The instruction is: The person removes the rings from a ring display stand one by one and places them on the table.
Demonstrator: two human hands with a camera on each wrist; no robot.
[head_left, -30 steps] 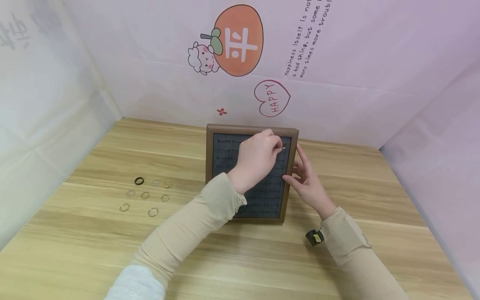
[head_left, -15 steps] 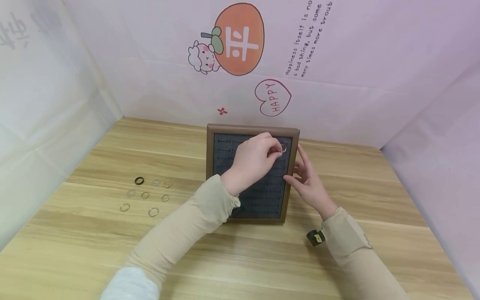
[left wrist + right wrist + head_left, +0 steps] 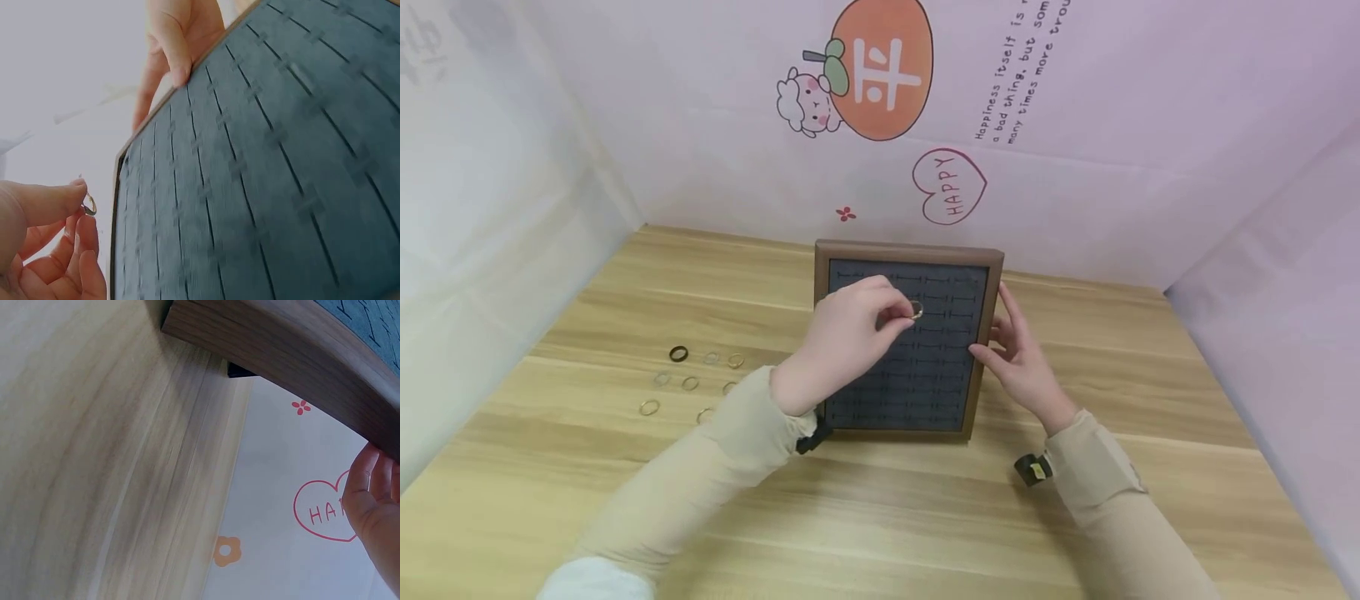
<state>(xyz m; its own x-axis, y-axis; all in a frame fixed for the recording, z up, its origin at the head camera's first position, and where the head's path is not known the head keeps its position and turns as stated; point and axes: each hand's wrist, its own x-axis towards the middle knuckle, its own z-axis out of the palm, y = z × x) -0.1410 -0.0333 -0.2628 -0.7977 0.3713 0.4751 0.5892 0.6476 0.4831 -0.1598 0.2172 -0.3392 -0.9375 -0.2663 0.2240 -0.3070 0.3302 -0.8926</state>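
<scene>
My left hand (image 3: 850, 333) pinches a gold-coloured ring (image 3: 916, 310) between thumb and fingertips, in front of the ring display board. In the left wrist view that ring (image 3: 90, 205) is apart from the board's slotted face. The board (image 3: 940, 367) stands tilted back, with a dark slotted pad inside a brown wooden frame (image 3: 910, 249). At its right side my right hand (image 3: 1018, 367) grips the frame, thumb at the front edge and fingers behind. The right wrist view shows the right hand's fingers (image 3: 359, 472) against the frame's side.
Several loose rings lie on the wooden table (image 3: 887, 517) to the left, among them a black ring (image 3: 678, 354) and a gold ring (image 3: 649, 407). My left sleeve partly covers the nearest ones. A printed white backdrop (image 3: 722, 150) rises behind the board.
My left hand has drawn the ring away from the board's top right corner, leftward and slightly down. The right hand keeps its hold on the frame.
</scene>
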